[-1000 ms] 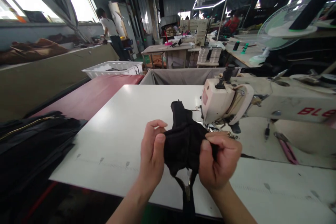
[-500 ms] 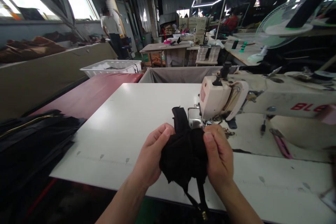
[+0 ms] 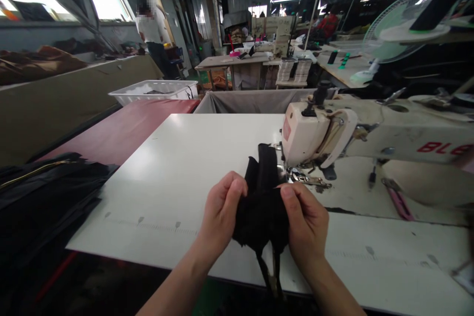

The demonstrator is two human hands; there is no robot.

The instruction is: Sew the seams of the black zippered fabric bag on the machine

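Note:
A small black fabric piece (image 3: pixel 261 217) hangs between my two hands, over the front part of the white sewing table (image 3: pixel 192 158). My left hand (image 3: pixel 224 207) pinches its left edge, thumb on top. On the opposite edge my right hand (image 3: pixel 305 222) grips the cloth between thumb and fingers. Black flaps of it stick up at the far side, and two narrow strips dangle below past the table's front edge. Just beyond my right hand stands the sewing machine head (image 3: pixel 305 133), its metal plate partly covered by the fabric.
Dark material with a gold zipper (image 3: pixel 40 173) lies at the left. A white plastic basket (image 3: pixel 155 90) rests beyond the red surface (image 3: pixel 126 123). Pink-handled snips (image 3: pixel 398 200) lie under the machine arm. A fan (image 3: pixel 392 29) stands at right; a person (image 3: pixel 151 34) is at back left.
Both hands keep hold of the fabric. Its upper flaps have shifted and spread, one now standing further right, and the dangling strips have swung left. The view has tilted slightly.

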